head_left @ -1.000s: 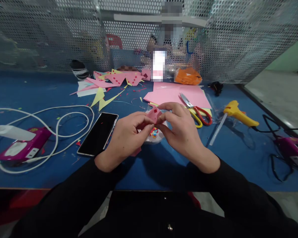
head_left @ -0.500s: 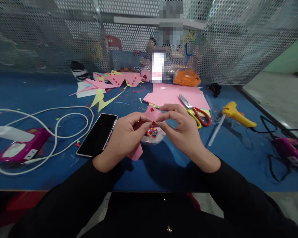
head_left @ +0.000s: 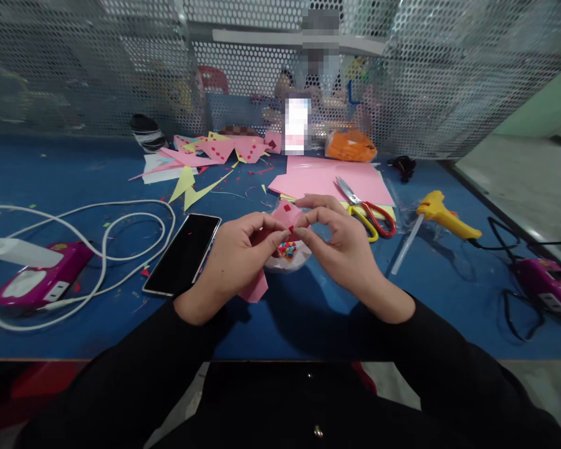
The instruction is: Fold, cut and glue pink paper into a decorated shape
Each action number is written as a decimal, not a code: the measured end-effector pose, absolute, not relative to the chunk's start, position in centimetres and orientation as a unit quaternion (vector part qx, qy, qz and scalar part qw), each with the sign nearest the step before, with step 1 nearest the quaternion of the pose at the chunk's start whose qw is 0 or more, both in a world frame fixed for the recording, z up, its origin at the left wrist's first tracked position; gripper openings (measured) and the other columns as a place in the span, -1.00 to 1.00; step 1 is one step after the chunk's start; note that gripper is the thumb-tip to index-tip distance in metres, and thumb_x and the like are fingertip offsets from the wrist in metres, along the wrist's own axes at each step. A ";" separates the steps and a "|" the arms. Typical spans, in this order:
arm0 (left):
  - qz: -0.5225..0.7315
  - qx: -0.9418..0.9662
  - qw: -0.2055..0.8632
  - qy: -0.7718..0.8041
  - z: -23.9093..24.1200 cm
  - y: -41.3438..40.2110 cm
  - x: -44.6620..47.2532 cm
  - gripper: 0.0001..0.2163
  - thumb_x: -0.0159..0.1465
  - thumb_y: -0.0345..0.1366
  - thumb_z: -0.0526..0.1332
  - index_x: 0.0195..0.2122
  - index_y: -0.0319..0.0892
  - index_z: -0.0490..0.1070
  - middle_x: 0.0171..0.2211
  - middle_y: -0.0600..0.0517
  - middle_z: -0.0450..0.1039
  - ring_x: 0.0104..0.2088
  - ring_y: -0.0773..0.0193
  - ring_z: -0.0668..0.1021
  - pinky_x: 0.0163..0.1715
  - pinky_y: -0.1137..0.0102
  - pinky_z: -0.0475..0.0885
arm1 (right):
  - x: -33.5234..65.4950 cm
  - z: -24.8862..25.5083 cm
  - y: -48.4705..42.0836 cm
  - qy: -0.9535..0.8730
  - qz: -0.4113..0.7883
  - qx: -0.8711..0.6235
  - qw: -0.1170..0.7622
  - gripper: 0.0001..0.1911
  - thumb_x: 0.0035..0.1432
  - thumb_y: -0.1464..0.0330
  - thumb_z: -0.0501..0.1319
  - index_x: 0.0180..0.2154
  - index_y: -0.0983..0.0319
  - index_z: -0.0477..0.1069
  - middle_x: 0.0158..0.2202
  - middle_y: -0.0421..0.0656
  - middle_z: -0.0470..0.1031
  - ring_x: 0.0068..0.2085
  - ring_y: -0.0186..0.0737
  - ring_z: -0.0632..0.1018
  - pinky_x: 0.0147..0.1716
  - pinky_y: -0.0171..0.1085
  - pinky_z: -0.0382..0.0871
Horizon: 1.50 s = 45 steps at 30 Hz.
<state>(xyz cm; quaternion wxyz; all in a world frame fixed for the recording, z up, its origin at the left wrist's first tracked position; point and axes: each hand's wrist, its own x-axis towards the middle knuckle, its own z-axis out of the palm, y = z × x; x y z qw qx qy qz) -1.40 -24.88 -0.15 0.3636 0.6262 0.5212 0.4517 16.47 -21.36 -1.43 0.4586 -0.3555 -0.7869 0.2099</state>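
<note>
My left hand is closed around a pink paper piece whose lower end sticks out under the palm. My right hand pinches a tiny red paper bit against that pink piece with thumb and forefinger. Right below the fingertips lies a small clear bag of coloured paper bits on the blue table.
A black phone lies left of my hands. A white cable loops beside a magenta device. Pink sheets, red-and-yellow scissors and a yellow glue gun lie to the right. Paper scraps lie before a perforated metal screen.
The pink piece was turned and unfolded, so its lower end now hangs out beneath my left palm. My right fingertips shifted to pinch a small red bit at its edge.
</note>
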 end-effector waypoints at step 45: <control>0.458 0.579 0.391 0.549 0.1 -25.0 -1.0 -0.82 0.22 -0.17 0.32 -0.27 -0.17 0.59 -0.50 0.10 0.52 -0.61 0.41 0.36 -0.60 0.47 0.25 | 15.8 -2.2 -21.7 -0.763 0.169 -0.396 0.482 -0.92 0.20 0.45 0.27 -0.35 0.17 0.45 -0.11 -0.09 0.52 -0.01 -0.12 0.53 0.06 -0.04 0.34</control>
